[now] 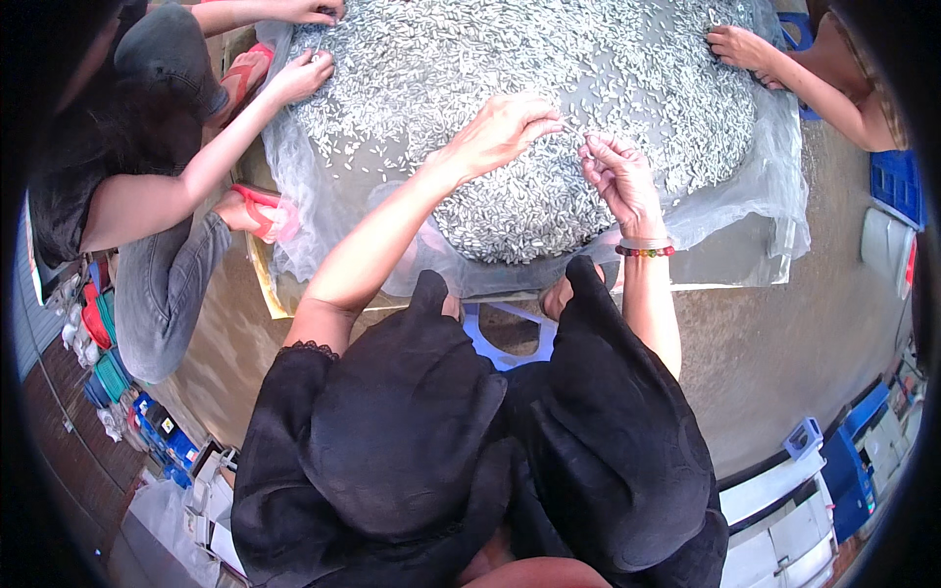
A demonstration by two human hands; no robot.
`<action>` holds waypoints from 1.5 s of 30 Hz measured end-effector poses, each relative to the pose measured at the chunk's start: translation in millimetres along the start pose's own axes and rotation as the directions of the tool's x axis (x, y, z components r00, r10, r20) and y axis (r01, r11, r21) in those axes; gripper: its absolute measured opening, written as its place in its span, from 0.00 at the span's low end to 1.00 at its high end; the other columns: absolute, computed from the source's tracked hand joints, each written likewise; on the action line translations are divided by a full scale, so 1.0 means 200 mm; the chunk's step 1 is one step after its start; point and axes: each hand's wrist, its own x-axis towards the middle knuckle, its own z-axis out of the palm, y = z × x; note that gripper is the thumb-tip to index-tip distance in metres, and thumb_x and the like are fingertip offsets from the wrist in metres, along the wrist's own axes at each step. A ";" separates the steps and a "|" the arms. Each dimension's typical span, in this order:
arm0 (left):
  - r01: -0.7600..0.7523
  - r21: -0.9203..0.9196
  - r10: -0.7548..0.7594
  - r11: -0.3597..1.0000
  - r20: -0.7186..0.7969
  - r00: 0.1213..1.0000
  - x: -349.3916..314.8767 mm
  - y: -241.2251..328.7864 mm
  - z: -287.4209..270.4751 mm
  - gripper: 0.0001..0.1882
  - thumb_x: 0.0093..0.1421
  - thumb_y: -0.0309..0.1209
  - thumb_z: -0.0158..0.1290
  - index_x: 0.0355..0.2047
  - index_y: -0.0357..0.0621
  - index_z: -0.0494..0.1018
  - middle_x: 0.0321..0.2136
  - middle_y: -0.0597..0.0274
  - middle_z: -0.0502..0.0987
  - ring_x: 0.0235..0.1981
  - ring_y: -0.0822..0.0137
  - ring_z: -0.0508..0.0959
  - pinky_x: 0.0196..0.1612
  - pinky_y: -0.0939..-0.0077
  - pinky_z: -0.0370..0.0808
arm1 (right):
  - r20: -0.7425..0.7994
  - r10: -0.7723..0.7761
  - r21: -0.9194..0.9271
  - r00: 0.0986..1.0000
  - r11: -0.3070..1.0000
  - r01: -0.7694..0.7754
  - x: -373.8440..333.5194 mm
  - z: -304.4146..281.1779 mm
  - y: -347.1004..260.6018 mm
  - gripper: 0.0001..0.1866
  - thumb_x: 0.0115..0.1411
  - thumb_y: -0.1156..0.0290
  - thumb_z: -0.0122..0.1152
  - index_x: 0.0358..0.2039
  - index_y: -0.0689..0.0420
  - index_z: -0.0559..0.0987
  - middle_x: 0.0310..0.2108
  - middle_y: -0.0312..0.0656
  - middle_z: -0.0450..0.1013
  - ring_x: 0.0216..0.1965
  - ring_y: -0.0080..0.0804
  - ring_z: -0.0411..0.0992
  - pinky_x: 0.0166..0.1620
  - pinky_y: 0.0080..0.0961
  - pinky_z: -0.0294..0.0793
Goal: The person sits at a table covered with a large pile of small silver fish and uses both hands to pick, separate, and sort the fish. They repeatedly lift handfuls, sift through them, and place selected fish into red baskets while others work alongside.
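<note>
Left hand point(502, 129): extended over the near-middle part of the spread of small silvery-white pieces point(529, 220). Grip narrow, thumb and fingers drawn together; whether they meet or hold a piece cannot be told at this size.

Right hand point(619, 181): raised just to the right of the left hand, the two sets of fingertips near each other but apart. Grip narrow, thumb close to the bent fingers; contents, if any, cannot be told. A beaded bracelet point(645, 252) is worn at the wrist.

Pieces: heaped densely toward the near edge, thinner in patches to the far right of the hands. They lie on a pale net sheet point(711, 227) laid over a low worktop point(747, 261), the sheet bunched along the left side.

Others: one co-worker's hand point(306, 75) is at the left edge of the spread; another's hand point(740, 47) is at the far right edge.
</note>
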 end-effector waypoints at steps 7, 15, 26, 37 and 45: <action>-0.071 -0.085 0.078 0.994 0.082 0.994 -0.02 0.04 0.00 0.08 0.54 0.30 0.55 0.31 0.41 0.72 0.25 0.58 0.73 0.28 0.62 0.75 0.31 0.71 0.71 | 0.056 -0.026 -0.358 0.998 0.933 0.044 -0.06 0.03 -0.04 0.06 0.54 0.74 0.61 0.30 0.61 0.76 0.21 0.38 0.74 0.18 0.17 0.68 0.20 0.08 0.64; -0.262 -0.084 0.249 0.961 -0.145 0.958 -0.07 0.16 0.00 0.05 0.53 0.23 0.53 0.32 0.37 0.72 0.25 0.63 0.75 0.23 0.72 0.73 0.23 0.84 0.67 | -0.080 -0.446 -0.188 0.891 0.885 0.426 -0.04 0.04 0.04 0.08 0.57 0.77 0.56 0.37 0.65 0.74 0.24 0.41 0.73 0.21 0.22 0.70 0.23 0.14 0.68; 0.289 -0.950 -0.213 -0.115 0.308 0.927 -0.22 -0.02 -0.09 0.15 0.59 0.39 0.41 0.24 0.39 0.65 0.28 0.57 0.69 0.18 0.78 0.60 0.14 0.90 0.54 | -0.124 -0.205 -0.926 0.971 0.375 -0.039 -0.15 -0.31 0.19 0.17 0.53 0.57 0.61 0.22 0.59 0.73 0.14 0.37 0.66 0.17 0.28 0.64 0.23 0.23 0.63; -0.142 0.430 -0.061 0.891 0.425 0.903 -0.41 -0.10 0.15 0.09 0.55 0.31 0.51 0.34 0.42 0.69 0.29 0.53 0.68 0.31 0.53 0.75 0.31 0.60 0.73 | 0.229 -0.094 -0.036 0.969 0.994 0.104 -0.11 -0.10 0.03 0.04 0.55 0.75 0.50 0.24 0.58 0.69 0.19 0.35 0.66 0.16 0.19 0.60 0.16 0.13 0.54; 0.218 -0.388 -0.202 0.895 0.083 0.976 -0.23 -0.05 -0.09 0.06 0.56 0.29 0.49 0.32 0.41 0.67 0.25 0.66 0.66 0.21 0.72 0.69 0.18 0.82 0.63 | 0.127 -0.077 -0.441 0.989 0.889 0.126 0.03 -0.04 -0.06 0.08 0.56 0.67 0.55 0.32 0.57 0.74 0.21 0.34 0.67 0.20 0.18 0.63 0.17 0.10 0.56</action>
